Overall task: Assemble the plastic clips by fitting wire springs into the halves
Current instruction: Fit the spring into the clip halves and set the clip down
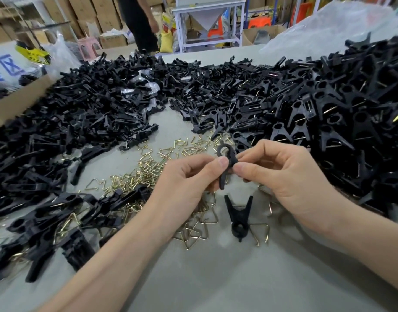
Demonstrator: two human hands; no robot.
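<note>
Above the grey table, my left hand [189,179] and my right hand [281,174] both pinch one black plastic clip [225,161]. Its round jaw end points up and away, and its legs hang down between my fingers. Whether a wire spring sits in it is hidden by my fingertips. Just below my hands an assembled black clip [238,217] lies on the table with its legs spread upward. Brass wire springs [146,167] bent into triangles are scattered under and to the left of my hands.
A heap of loose black clip halves [76,113] covers the left. A big pile of assembled clips [342,109] fills the right. Bare grey table [216,278] lies near me. A person [139,21] stands beyond the far edge, with cardboard boxes and a metal stand behind.
</note>
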